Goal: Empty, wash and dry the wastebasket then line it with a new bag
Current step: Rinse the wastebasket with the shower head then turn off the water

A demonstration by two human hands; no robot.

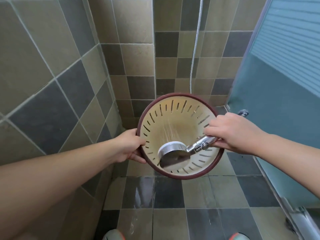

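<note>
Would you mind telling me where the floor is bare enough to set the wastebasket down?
The wet floor tiles lie bare between the tiled wall and the glass door, below the wastebasket. The corner under the hose is tighter. Both hands are busy: left hand on the rim, right hand on the shower head.

A wastebasket (174,125) of smooth, cream-coloured plastic with slotted walls, slightly stained at the base, edged by a matt dark red rim (188,175). A shower head (174,155) of polished chrome, mirror-bright, with a white plastic face ring, joined to a ribbed metal hose (194,54). Wall tiles (52,49) look matt and stone-like (olive and slate grey, pale grout). Floor tiles (166,193) are the same stone finish but glossy with wet. A frosted glass door (277,101), bluish, in a brushed metal frame.
</note>
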